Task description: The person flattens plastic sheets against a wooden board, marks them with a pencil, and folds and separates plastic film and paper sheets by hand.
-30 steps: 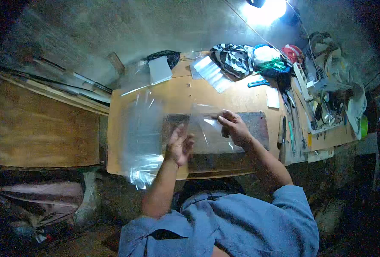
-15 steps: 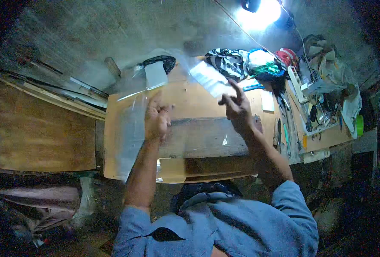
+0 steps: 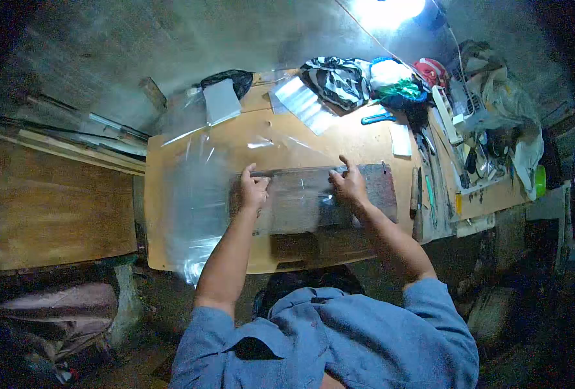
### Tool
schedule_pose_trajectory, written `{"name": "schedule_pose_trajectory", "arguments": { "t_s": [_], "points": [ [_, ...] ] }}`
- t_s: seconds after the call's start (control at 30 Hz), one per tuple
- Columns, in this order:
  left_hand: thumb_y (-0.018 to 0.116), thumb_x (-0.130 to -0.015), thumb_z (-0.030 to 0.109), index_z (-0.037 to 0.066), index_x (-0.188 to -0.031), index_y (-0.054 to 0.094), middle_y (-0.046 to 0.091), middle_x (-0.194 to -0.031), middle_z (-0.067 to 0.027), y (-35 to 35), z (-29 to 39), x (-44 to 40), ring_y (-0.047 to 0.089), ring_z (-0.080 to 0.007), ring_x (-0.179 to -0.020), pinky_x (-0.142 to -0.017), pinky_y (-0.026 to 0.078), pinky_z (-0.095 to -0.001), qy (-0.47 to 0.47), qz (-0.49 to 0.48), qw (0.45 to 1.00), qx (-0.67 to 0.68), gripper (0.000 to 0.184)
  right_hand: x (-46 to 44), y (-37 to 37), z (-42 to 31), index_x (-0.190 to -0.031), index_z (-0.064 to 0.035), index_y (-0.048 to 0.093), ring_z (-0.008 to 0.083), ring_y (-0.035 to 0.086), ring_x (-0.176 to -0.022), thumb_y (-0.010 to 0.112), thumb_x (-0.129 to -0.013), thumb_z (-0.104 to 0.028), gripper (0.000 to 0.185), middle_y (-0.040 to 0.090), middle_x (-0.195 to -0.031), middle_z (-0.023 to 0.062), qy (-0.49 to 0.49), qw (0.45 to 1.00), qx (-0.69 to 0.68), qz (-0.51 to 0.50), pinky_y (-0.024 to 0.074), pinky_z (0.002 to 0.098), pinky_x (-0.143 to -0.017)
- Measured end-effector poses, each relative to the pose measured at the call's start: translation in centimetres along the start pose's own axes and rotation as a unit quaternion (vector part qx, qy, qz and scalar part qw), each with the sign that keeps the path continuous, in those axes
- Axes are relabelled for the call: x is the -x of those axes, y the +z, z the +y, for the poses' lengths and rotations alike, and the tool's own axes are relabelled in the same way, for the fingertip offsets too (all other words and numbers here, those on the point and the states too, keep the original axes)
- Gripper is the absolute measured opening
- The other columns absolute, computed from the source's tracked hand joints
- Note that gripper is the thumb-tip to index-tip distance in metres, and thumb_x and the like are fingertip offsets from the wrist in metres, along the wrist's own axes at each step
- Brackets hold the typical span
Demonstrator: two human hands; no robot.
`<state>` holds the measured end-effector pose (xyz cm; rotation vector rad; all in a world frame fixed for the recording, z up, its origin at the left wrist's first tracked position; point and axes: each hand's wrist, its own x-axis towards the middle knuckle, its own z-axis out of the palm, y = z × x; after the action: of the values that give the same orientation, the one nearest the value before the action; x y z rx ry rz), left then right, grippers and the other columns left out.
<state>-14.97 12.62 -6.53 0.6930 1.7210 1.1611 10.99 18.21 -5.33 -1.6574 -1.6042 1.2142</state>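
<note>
My left hand [image 3: 253, 189] is closed in a pinch on clear plastic film [image 3: 193, 194], over the left part of a dark, worn board [image 3: 378, 185]. Level with it, my right hand [image 3: 350, 187] pinches the same film above the board's far edge, its index finger raised. The film spreads across the left of the wooden table [image 3: 268, 136] and between my hands, with glints where light catches it. Its exact edges are hard to make out. The board lies flat, partly seen through the film.
White sheets [image 3: 222, 102] and clear-wrapped packets [image 3: 303, 107] lie at the back. A zebra-patterned bag [image 3: 336, 83], a blue-handled tool [image 3: 378, 118] and a power strip [image 3: 446, 115] sit to the right. A tray of tools [image 3: 485, 175] stands at far right. A lamp [image 3: 388, 10] shines above.
Both hands have come down and nearer the board, my left shifting slightly right and my right slightly left. The plastic film now stretches lower over the board.
</note>
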Motion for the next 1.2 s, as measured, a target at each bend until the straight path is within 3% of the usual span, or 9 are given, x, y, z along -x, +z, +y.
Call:
{"name": "schedule_pose_trajectory", "arguments": {
  "t_s": [0.2,0.27,0.3,0.37,0.4,0.47,0.6,0.73,1.2],
  "points": [
    [0.062,-0.080,-0.003,0.005,-0.135,0.037,0.057,-0.081,-0.0059,-0.1,-0.3,1.3,0.054,-0.0125,-0.055,-0.049,0.048,-0.0291,0.021,0.011,1.000,-0.008,0.061,1.1,0.0,-0.3,-0.133,-0.0031,0.042,0.0284,0.064,-0.063,0.070,-0.080,-0.019,0.063,0.065,-0.071,0.0142,-0.039,0.995,0.075,0.045,0.0510,0.0383,-0.065],
    [0.063,-0.079,-0.002,0.008,-0.138,0.035,0.057,-0.105,-0.0130,0.1,-1.2,1.9,0.060,-0.0219,-0.085,-0.075,0.052,-0.0363,0.128,0.055,0.982,-0.126,0.066,1.9,-0.2,-0.6,-0.138,-0.0053,0.036,0.0334,0.063,-0.083,0.070,-0.079,-0.015,0.069,0.063,-0.090,0.0203,-0.074,0.992,0.095,0.034,0.0500,0.0388,-0.073],
    [0.063,-0.079,-0.002,0.008,-0.138,0.035,0.057,-0.105,-0.0130,0.1,-0.4,3.0,0.060,-0.0219,-0.085,-0.075,0.052,-0.0363,0.123,0.053,0.983,-0.127,0.066,2.1,-0.2,-0.4,-0.138,-0.0053,0.036,0.0334,0.063,-0.083,0.070,-0.079,-0.015,0.069,0.063,-0.090,0.0203,-0.069,0.993,0.096,0.031,0.0500,0.0388,-0.073],
    [0.065,-0.077,0.000,0.010,-0.140,0.036,0.048,-0.129,-0.0184,-0.2,0.8,5.5,0.047,-0.0333,-0.119,-0.101,0.038,-0.0407,0.332,0.112,0.871,-0.345,0.069,2.9,-0.3,0.1,-0.141,-0.0089,0.030,0.0352,0.055,-0.106,0.070,-0.076,-0.011,0.076,0.054,-0.115,0.0229,-0.198,0.957,0.184,0.103,0.0446,0.0412,-0.087],
    [0.065,-0.077,0.000,0.010,-0.140,0.036,0.048,-0.129,-0.0184,-0.3,0.4,6.3,0.047,-0.0333,-0.119,-0.101,0.038,-0.0407,0.325,0.108,0.873,-0.347,0.069,3.8,-0.5,-0.5,-0.141,-0.0089,0.030,0.0352,0.055,-0.106,0.070,-0.076,-0.011,0.076,0.054,-0.115,0.0229,-0.192,0.959,0.186,0.098,0.0446,0.0412,-0.087],
    [0.066,-0.080,0.014,0.016,-0.143,0.036,0.032,-0.147,-0.0158,-0.5,-0.7,8.2,0.024,-0.0355,-0.138,-0.111,0.020,-0.0469,0.345,-0.014,0.861,-0.372,0.069,6.1,-0.6,-1.2,-0.141,-0.0158,0.035,0.0330,0.045,-0.122,0.068,-0.077,-0.013,0.072,0.045,-0.132,0.0191,-0.199,0.946,0.235,0.104,0.0358,0.0439,-0.099],
    [0.053,-0.089,0.044,0.028,-0.145,0.032,0.022,-0.152,-0.0133,0.3,-1.9,10.4,0.018,-0.0360,-0.140,-0.109,0.009,-0.0624,0.306,-0.072,0.769,-0.557,0.062,8.5,0.3,2.0,-0.138,-0.0258,0.044,0.0287,0.032,-0.136,0.057,-0.087,-0.035,0.054,0.038,-0.145,0.0100,-0.240,0.900,0.363,0.016,0.0217,0.0495,-0.110],
    [0.051,-0.088,0.047,0.028,-0.147,0.028,0.019,-0.153,-0.0128,-0.4,-2.7,11.7,0.014,-0.0357,-0.141,-0.108,0.006,-0.0642,0.278,-0.092,0.750,-0.593,0.066,10.4,0.6,3.2,-0.142,-0.0278,0.039,0.0290,0.027,-0.139,0.048,-0.090,-0.048,0.056,0.035,-0.147,0.0104,-0.238,0.861,0.449,0.006,0.0144,0.0572,-0.110],
    [0.055,-0.085,0.050,0.022,-0.149,0.020,0.015,-0.155,-0.0122,-1.2,-3.3,15.1,0.010,-0.0345,-0.143,-0.107,0.004,-0.0657,0.256,-0.139,0.745,-0.600,0.078,11.7,0.6,3.8,-0.143,-0.0333,0.035,0.0293,0.023,-0.140,0.041,-0.092,-0.053,0.055,0.030,-0.150,0.0085,-0.249,0.848,0.467,-0.010,0.0092,0.0546,-0.112]
  ]
}}
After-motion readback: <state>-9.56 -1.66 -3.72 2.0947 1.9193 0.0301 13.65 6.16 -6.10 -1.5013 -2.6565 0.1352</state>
